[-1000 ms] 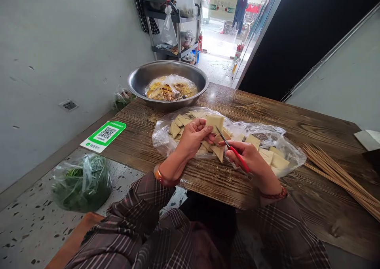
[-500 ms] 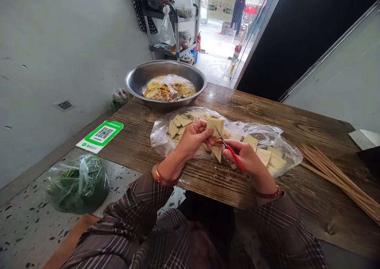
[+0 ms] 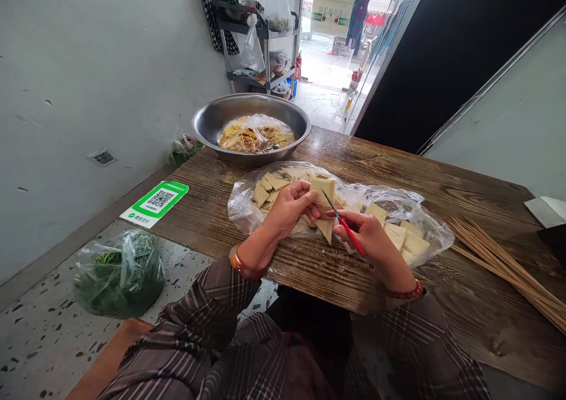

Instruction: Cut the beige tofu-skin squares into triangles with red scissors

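Note:
My left hand [image 3: 289,208] pinches a pale square tofu sheet [image 3: 321,191] between thumb and fingers, upright above the table. In my right hand [image 3: 367,230] is a pair of red-handled scissors [image 3: 352,235]. Their dark blades point up and left, lying across the sheet. Underneath the left hand, a clear plastic bag [image 3: 241,211] is spread out with many triangular cut tofu pieces [image 3: 275,182] on it. To the right, more plastic [image 3: 440,232] bears whole tofu squares [image 3: 414,243]. My fingers partly hide the sheet's lower edge.
A large steel basin [image 3: 203,123] holding bagged food with sticks stands at the table's [image 3: 442,179] far left. Bamboo skewers [image 3: 508,264] lie at the right. A green QR-code card [image 3: 160,201] rests by the left edge; a bag of greens [image 3: 119,276] is on the floor.
The whole view has shifted slightly. Both hands, the tofu sheet and the scissors keep nearly the same places relative to each other.

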### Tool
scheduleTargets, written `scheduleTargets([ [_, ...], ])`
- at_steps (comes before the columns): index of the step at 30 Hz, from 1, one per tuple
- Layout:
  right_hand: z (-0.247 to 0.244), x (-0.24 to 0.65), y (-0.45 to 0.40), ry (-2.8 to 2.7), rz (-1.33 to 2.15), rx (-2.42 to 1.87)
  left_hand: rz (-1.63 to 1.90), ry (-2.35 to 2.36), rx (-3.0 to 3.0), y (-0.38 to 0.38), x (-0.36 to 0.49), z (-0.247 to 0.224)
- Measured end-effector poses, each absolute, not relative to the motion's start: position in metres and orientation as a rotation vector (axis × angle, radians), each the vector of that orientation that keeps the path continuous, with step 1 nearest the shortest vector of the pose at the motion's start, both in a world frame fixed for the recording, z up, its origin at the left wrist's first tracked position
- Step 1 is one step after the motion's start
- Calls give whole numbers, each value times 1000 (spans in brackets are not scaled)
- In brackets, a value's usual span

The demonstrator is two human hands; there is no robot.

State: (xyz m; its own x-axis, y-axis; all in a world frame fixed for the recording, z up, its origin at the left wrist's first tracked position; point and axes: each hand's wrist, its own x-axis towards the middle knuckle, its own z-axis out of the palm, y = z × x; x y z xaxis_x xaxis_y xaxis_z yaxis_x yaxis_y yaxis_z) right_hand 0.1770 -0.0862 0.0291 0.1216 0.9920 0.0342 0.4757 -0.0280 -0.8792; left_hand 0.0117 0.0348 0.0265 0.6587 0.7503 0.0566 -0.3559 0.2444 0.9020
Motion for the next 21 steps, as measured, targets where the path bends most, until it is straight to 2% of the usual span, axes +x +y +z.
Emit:
scheduleTargets([
  [7,24,180,-87,-1492,858,-1620,848,503,1184,35,13,24],
  [21,30,176,-86,-1452,888,-1606,717,459,1226,31,13,24],
])
